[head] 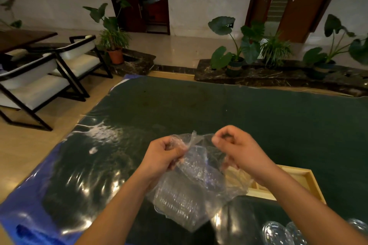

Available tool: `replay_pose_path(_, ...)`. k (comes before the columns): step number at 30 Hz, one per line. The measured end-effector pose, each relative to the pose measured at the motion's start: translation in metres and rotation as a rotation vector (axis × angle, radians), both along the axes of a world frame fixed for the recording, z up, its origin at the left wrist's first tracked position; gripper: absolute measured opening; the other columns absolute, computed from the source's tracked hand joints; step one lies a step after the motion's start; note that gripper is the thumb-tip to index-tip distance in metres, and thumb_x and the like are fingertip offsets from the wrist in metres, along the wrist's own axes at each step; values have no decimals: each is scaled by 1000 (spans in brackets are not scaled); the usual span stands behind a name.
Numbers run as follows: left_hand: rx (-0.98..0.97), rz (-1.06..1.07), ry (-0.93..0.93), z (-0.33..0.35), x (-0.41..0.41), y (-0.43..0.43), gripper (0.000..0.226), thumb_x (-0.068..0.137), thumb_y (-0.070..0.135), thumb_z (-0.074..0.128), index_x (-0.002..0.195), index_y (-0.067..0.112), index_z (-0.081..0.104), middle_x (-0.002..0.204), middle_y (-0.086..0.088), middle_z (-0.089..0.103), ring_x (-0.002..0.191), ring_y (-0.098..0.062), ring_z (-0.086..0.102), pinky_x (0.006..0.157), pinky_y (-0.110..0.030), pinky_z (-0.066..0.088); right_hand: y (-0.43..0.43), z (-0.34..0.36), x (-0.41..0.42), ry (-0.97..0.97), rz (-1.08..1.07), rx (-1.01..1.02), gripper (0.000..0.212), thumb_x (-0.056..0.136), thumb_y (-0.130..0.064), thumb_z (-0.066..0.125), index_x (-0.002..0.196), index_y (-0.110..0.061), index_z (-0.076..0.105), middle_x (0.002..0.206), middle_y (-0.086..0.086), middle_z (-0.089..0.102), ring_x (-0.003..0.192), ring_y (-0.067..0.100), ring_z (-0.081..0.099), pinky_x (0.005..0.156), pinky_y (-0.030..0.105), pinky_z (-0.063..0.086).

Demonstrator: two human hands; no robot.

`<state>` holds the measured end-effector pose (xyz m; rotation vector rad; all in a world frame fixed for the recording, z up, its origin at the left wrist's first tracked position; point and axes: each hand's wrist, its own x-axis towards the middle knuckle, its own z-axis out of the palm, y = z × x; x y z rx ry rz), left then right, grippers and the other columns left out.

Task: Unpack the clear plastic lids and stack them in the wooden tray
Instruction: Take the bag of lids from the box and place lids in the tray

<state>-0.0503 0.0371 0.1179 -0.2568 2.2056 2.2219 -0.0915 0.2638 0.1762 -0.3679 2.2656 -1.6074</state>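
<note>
The lids (175, 203) sit as a stack inside a clear bag (199, 175), which hangs just above the desk (239, 109), at about 6 o'clock in the view. The left hand (165, 155) has a closed grip, its fingers curled round the bunched mouth of the bag. The right hand (237, 145) pinches the other edge of the mouth between thumb and fingers, and the film is stretched between the two.

I think the film may tear all at once if the pull is hard. Then the stack could fall out and the lids scatter over the desk. The thin film could also slip out of the right pinch.

The tray (310, 181) lies at 4 o'clock, partly hidden behind the bag and the right forearm, so these stand in the way to it. Some loose lids (274, 230) lie at 5 o'clock, at the lower edge. A shiny sheet (89, 175) covers the desk at 8 o'clock. Chairs (39, 77) stand at 10 o'clock and plants (235, 53) at 1 o'clock, well apart.
</note>
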Motion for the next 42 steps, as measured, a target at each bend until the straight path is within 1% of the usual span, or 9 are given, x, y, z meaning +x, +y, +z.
replay_pose_path(7, -175, 92, 52, -6, -2, -4, 34, 85, 1, 77, 74, 33, 74, 61, 4, 69, 56, -6, 64, 56, -23, 52, 5, 5, -7, -154, -64, -179, 20, 99, -12, 59, 85, -1, 68, 47, 0, 34, 33, 7, 34, 50, 38, 59)
replay_pose_path(13, -979, 258, 111, 2, 1, -7, 26, 75, 35, 82, 84, 34, 58, 75, 12, 62, 65, -1, 59, 55, -21, 43, -2, -2, -1, -200, -249, -256, 25, 99, -12, 56, 75, -6, 63, 49, 2, 36, 38, 11, 34, 47, 34, 53)
replay_pose_path(20, -70, 86, -16, 19, 0, 7, 13, 95, 3, 68, 83, 4, 75, 67, -10, 76, 62, -18, 70, 59, -27, 60, -10, 2, 2, 87, -68, 218, 22, 87, -48, 66, 98, -29, 63, 70, -12, 60, 56, 4, 61, 55, 34, 57)
replay_pose_path(23, 60, 56, -37, 18, 0, 17, 18, 100, 3, 59, 87, 6, 71, 64, -7, 70, 57, -17, 68, 57, -27, 60, -19, 2, 0, 497, 70, 654, 61, 76, -72, 58, 130, -49, 42, 89, -20, 61, 81, 5, 64, 68, 32, 58)
replay_pose_path(25, 25, 84, -36, 17, -2, 23, 19, 102, 4, 55, 87, 9, 65, 61, -5, 60, 48, -14, 61, 49, -27, 54, -25, 4, -5, 549, 21, 535, 40, 83, -68, 56, 114, -42, 55, 80, -15, 64, 73, 4, 64, 65, 33, 58)
replay_pose_path(30, -1030, 261, 171, 8, -6, 5, 13, 105, 24, 47, 92, 23, 49, 69, 9, 56, 59, -20, 54, 59, -36, 39, -13, 9, -29, 546, -204, 500, 36, 94, -52, 56, 71, -25, 56, 60, -3, 62, 57, 11, 61, 57, 43, 57)
replay_pose_path(35, -223, 357, -97, 12, 4, 17, 64, 72, 58, 78, 122, 35, 45, 88, 2, 67, 60, -15, 72, 46, -34, 58, -23, -7, -28, 463, -239, 378, 36, 98, -48, 51, 71, -25, 55, 62, -1, 62, 57, 11, 60, 53, 37, 51)
replay_pose_path(38, 62, 119, -354, -4, 14, 24, 54, 80, 27, 80, 122, 21, 47, 74, -6, 74, 47, -24, 69, 41, -31, 54, -25, -8, -28, 405, -236, 296, 35, 98, -48, 51, 72, -26, 56, 64, -2, 62, 59, 9, 59, 52, 28, 44)
replay_pose_path(42, -77, 200, -298, -11, 12, 3, 31, 88, -6, 60, 110, 16, 57, 53, -5, 68, 41, -23, 65, 37, -30, 52, -10, -6, -35, 579, -218, 501, 28, 89, -47, 67, 73, -27, 57, 68, -8, 59, 63, 7, 57, 54, 26, 45)
